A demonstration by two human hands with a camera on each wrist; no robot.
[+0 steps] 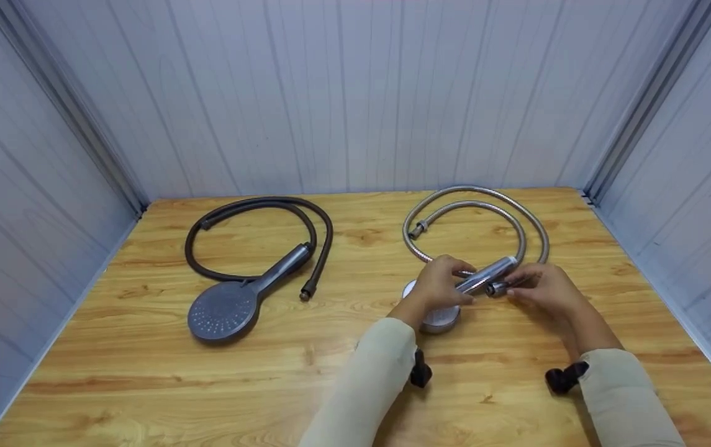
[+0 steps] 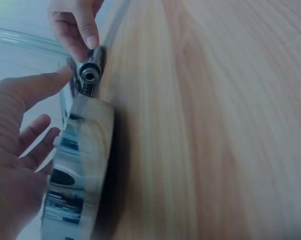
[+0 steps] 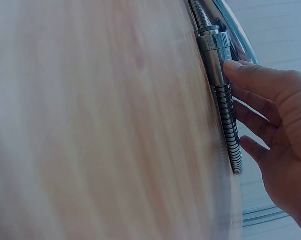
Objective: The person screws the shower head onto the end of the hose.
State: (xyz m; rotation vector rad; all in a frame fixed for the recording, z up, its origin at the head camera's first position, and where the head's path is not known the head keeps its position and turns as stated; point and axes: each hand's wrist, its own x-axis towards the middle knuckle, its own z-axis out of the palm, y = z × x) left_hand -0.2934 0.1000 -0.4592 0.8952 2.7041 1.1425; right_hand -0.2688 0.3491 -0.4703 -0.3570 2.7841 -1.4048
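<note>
A chrome handheld shower head lies to the right on the table, its round head (image 2: 78,165) partly under my left hand (image 1: 436,282). My left thumb and a finger straddle its handle (image 1: 485,276), gripping it near the neck. Just beside the handle's far end, my right hand (image 1: 544,288) pinches the end fitting (image 3: 215,57) of a silver metal hose (image 1: 473,189). The fitting's round opening faces the left wrist camera. My right thumb lies on the fitting, with the other fingers behind the hose. The hose's other end (image 1: 417,230) lies loose inside its loop.
To the left lies a dark grey shower head (image 1: 221,310), spray face up. A dark hose (image 1: 190,248) is coiled behind it, one end fitting (image 1: 307,292) pointing toward the front. Pale panelled walls (image 1: 343,99) enclose the wooden table (image 1: 206,397) at the back and sides.
</note>
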